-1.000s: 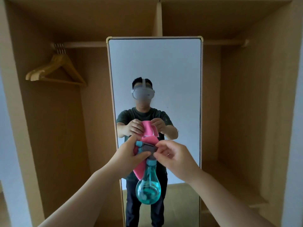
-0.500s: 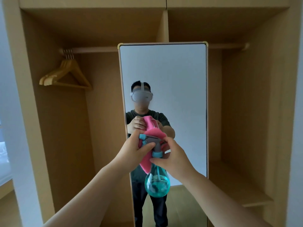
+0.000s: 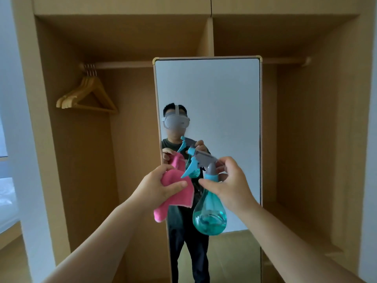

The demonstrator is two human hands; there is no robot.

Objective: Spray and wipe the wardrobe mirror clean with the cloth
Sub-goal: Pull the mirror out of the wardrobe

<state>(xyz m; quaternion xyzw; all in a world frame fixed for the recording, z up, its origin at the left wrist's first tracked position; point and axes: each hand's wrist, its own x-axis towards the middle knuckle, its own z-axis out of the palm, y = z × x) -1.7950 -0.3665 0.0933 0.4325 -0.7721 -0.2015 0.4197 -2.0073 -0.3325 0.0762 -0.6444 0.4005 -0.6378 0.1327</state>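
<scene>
We judge the mirror (image 3: pixel 224 94) unsprayed, unwiped: left hand (image 3: pixel 157 186) fingers clamp the pink cloth (image 3: pixel 179 198), right hand (image 3: pixel 232 181) fingers wrap the spray bottle (image 3: pixel 210 216).

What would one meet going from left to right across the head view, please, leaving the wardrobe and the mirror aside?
wooden hangers → left hand → pink cloth, which that hand grips → spray bottle → right hand, which holds the bottle by its neck

A wooden wardrobe (image 3: pixel 85 160) stands open, with hangers (image 3: pixel 73 93) on its rail (image 3: pixel 126 64) at left. A pale wall (image 3: pixel 18 119) flanks it.
</scene>
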